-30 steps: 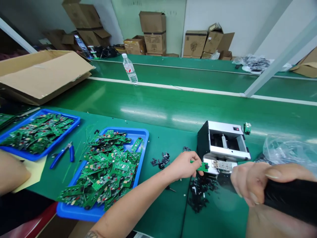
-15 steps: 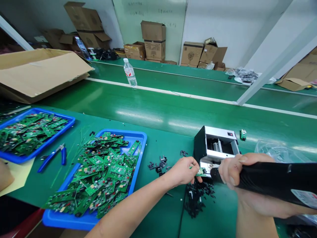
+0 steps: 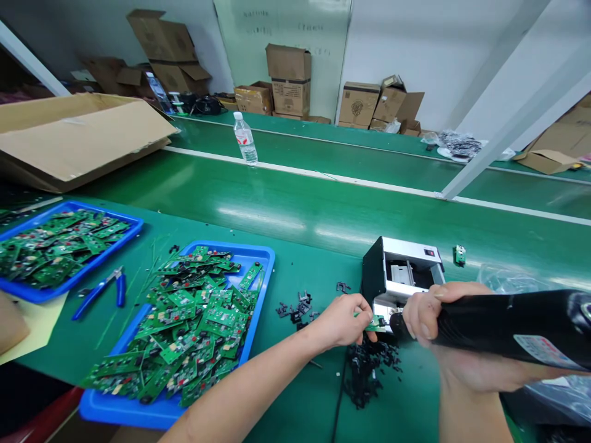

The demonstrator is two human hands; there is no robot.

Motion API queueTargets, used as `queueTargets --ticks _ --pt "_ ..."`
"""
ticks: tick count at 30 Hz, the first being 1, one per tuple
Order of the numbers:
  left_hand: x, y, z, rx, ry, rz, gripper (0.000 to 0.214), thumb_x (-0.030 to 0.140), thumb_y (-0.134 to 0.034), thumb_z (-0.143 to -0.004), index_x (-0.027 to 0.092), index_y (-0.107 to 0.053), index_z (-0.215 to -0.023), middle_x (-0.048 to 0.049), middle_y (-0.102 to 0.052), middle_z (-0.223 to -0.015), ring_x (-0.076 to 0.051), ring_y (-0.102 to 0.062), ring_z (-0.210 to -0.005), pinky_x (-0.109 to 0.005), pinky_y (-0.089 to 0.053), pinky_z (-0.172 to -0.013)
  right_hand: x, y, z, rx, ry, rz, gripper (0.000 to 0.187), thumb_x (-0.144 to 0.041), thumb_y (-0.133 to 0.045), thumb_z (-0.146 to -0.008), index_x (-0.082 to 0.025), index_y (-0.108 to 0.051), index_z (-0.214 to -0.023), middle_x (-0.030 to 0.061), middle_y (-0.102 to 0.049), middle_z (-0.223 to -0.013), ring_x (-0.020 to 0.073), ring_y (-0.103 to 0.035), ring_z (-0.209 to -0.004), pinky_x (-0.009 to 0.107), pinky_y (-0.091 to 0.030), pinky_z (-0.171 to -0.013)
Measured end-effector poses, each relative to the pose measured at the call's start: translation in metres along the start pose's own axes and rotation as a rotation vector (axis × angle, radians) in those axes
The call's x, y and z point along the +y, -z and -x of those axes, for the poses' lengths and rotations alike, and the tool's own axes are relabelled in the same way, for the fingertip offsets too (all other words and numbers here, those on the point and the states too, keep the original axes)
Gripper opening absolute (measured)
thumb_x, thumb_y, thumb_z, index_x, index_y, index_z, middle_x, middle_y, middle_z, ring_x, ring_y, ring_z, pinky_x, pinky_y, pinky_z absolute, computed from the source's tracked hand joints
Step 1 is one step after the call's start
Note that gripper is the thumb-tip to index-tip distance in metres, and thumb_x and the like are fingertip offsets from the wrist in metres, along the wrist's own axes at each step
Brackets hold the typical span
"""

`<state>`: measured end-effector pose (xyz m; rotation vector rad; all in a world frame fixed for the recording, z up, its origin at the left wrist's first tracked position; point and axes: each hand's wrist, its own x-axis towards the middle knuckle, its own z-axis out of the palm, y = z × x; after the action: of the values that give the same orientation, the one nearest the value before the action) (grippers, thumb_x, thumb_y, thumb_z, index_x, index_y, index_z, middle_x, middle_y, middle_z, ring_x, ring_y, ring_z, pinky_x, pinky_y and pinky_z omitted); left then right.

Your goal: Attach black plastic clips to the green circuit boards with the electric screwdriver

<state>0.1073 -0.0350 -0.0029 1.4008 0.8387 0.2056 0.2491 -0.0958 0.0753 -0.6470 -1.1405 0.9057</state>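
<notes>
My left hand [image 3: 346, 319] pinches a small green circuit board [image 3: 378, 322] at the front of a silver-and-black screw feeder [image 3: 410, 252]. My right hand [image 3: 443, 326] is wrapped round a black electric screwdriver [image 3: 489, 320], held almost level. The screwdriver's nose points at the held board's right end; its bit is hidden, so I cannot tell whether it touches. Below the feeder lies a pile of small black plastic parts [image 3: 364, 375]. A smaller group of black clips [image 3: 298, 306] lies left of it, near my left wrist. A blue tray [image 3: 270, 261] heaped with circuit boards stands left of my forearm.
A second blue tray [image 3: 136, 229] of boards is at the far left, with blue-handled cutters [image 3: 104, 292] between the trays. One loose board [image 3: 459, 255] lies beyond the feeder. A water bottle [image 3: 245, 140] and a large carton [image 3: 83, 141] stand farther back. Another person's arm [image 3: 12, 323] shows at left.
My right hand and the screwdriver have shifted slightly left, and the tool's rear end has swung into view. My left hand keeps the board in nearly the same spot.
</notes>
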Motion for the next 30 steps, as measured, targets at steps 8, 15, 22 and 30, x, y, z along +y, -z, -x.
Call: queueTargets --ticks 8,15,22,30 --pt "-0.0021 0.0005 -0.0005 0.001 0.005 -0.021 0.015 0.029 -0.049 -0.083 0.017 -0.054 -0.09 -0.0049 -0.072 -0.074 -0.009 -0.05 -0.047 -0.019 -0.038 -0.048 -0.0052 0.0005 -0.0045 -0.006 -0.005 0.005 0.062 -0.078 -0.046 -0.077 -0.029 -0.071 -0.103 -0.0007 -0.057 -0.051 0.015 -0.045 -0.036 0.028 -0.035 -0.036" --pt "-0.002 0.0003 -0.0003 -0.001 0.006 -0.018 0.016 0.029 -0.049 -0.084 0.016 -0.054 -0.091 -0.0054 -0.072 -0.074 -0.008 -0.051 -0.048 -0.018 -0.038 -0.049 -0.0033 0.0004 -0.0032 -0.013 0.016 0.018 0.06 -0.078 -0.048 -0.077 -0.028 -0.069 -0.103 -0.0014 -0.055 -0.05 0.0141 -0.044 -0.036 0.027 -0.035 -0.035" --pt "0.002 -0.0006 0.0009 0.016 0.021 -0.032 0.013 0.027 -0.048 -0.083 0.017 -0.053 -0.09 -0.0056 -0.072 -0.074 -0.009 -0.051 -0.047 -0.019 -0.037 -0.047 -0.0008 0.0039 -0.002 -0.062 0.013 0.008 0.047 -0.065 -0.048 -0.084 -0.027 -0.069 -0.103 -0.0003 -0.057 -0.053 0.0149 -0.047 -0.038 0.029 -0.037 -0.038" --pt "0.0025 -0.0018 0.0003 0.03 0.025 -0.06 0.015 0.029 -0.047 -0.084 0.016 -0.054 -0.091 -0.0061 -0.073 -0.075 -0.009 -0.051 -0.048 -0.018 -0.038 -0.048 -0.0058 0.0024 -0.0028 -0.087 -0.083 -0.013 0.057 -0.074 -0.05 -0.076 -0.028 -0.072 -0.102 0.0017 -0.059 -0.052 0.0167 -0.049 -0.04 0.031 -0.038 -0.04"
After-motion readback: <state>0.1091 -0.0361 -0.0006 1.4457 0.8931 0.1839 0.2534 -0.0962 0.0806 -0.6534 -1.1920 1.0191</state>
